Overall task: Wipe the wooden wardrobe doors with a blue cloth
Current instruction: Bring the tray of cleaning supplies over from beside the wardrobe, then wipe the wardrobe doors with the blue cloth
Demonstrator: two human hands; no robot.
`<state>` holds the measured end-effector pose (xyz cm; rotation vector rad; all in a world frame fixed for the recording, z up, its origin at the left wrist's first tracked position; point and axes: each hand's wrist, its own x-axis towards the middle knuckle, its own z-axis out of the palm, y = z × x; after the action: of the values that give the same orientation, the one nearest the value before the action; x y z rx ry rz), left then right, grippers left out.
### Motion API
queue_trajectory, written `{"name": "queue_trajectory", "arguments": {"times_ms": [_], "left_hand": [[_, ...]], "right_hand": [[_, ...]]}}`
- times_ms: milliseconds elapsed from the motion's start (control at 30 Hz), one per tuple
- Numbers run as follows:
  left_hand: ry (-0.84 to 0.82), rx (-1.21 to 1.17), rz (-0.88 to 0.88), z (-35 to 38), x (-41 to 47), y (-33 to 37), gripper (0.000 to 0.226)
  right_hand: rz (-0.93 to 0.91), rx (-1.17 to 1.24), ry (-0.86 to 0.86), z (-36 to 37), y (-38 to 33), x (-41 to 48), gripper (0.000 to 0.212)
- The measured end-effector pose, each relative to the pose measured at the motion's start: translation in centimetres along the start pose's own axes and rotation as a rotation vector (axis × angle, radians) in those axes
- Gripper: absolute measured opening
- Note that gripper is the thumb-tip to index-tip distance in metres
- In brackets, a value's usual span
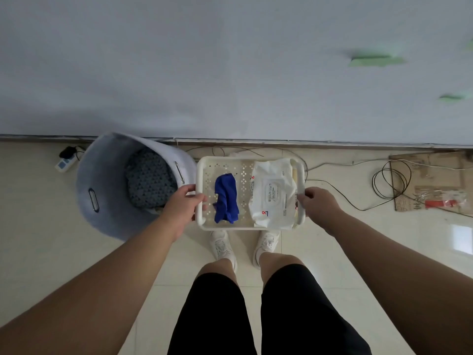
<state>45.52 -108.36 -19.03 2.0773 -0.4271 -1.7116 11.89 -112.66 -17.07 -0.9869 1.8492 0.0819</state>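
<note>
The left hand (pixel 184 201) and right hand (pixel 318 203) curl their fingers around the side rims of a perforated white plastic tray (pixel 249 160). A crumpled blue cloth (pixel 225 198) lies inside it, just beside a white wet-wipes pack (pixel 272 193).

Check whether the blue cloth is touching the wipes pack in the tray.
Apart. The head view shows a strip of the perforated floor of the tray between the blue cloth and the wipes pack.

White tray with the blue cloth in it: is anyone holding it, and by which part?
Yes. The left hand grips the left end of the white tray, the right hand its right end. The blue cloth lies inside, unheld.
</note>
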Motion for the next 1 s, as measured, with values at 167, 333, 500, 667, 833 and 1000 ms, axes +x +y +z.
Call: {"name": "queue_trajectory", "arguments": {"times_ms": [167,333,500,667,833,1000], "left_hand": [[-0.062,-0.007,0.064,-0.6,1.2,0.9,0.019],[-0.107,0.016,0.029,-1.1,0.1,0.6,0.021],[-0.087,0.020,0.062,-1.0,-0.4,0.0,0.023],[-0.026,0.118,0.100,-2.4,-1.4,-0.4,0.024],[0.084,0.029,0.041,-5.9,-3.6,-5.0,0.012],[0.153,-0.004,-0.116,-9.3,-6.1,-12.3,0.012]], "right_hand": [[-0.064,0.056,0.018,-0.2,-0.5,1.4,0.024],[-0.051,0.020,-0.039,-0.6,0.3,0.9,0.019],[-0.017,0.069,0.013,0.2,0.7,0.6,0.017],[-0.179,-0.157,0.374,1.3,-1.7,-1.0,0.029],[-0.320,-0.253,0.070,6.0,-7.0,-2.4,0.018],[-0.323,-0.425,-0.082,12.5,-10.1,-1.3,0.028]]}}
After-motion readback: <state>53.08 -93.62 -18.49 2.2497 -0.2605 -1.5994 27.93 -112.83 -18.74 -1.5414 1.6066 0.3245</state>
